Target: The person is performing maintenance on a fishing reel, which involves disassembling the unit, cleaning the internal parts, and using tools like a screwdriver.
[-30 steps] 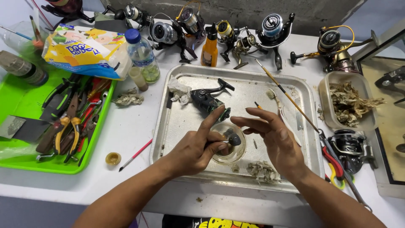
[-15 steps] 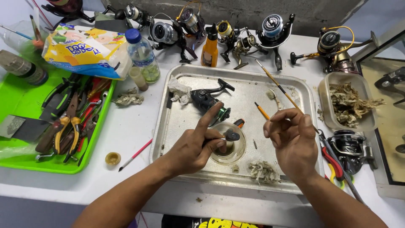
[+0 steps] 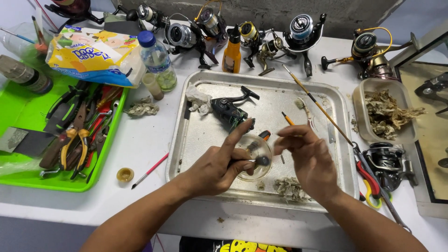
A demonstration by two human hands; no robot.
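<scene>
At frame centre my left hand pinches a small dark part over the clear dish on the tray. My right hand, blurred, hovers just right, fingers curled; I cannot tell whether it holds anything.

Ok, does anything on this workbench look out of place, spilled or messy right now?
Mostly working clutter. Crumpled, dirty wads of tissue lie loose: one on the metal tray near its front edge, one at its back left corner, and one on the table beside the green tool tray. A small yellow cap sits alone. Nothing looks spilled or broken.
</scene>
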